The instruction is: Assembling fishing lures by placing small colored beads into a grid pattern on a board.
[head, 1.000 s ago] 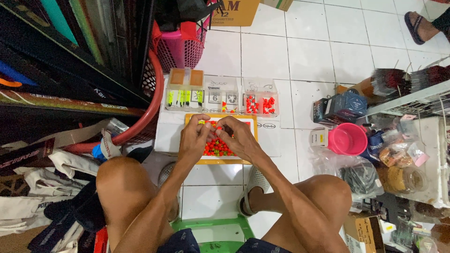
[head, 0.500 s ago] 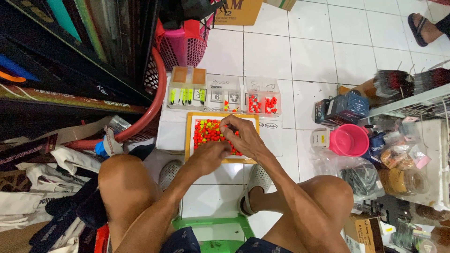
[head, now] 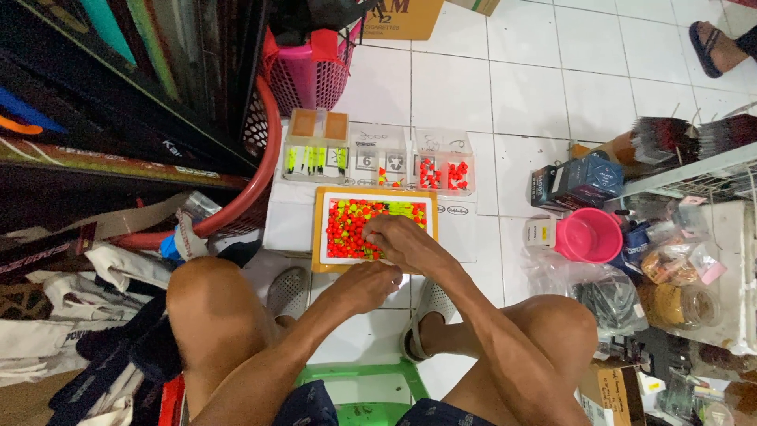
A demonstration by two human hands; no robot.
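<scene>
Sorting small red-and-yellow plastic beads (head: 351, 229) in orange-rimmed white tray (head: 318, 237); right hand (head: 402, 241) pinching beads, left hand (head: 371, 278) curled at 6 o'clock, grip unclear.

Both arms are bare from the shoulder down, with no sleeves, watch or bracelet to be seen; the left hand (head: 369, 280) and the right hand (head: 400, 238) wear no gloves and no rings that can be made out; the legs are bare from the knees down; dark blue patterned shorts (head: 311, 404) show at the lower edge; on the feet are grey perforated slip-on shoes (head: 285, 292) with pale soles.
</scene>
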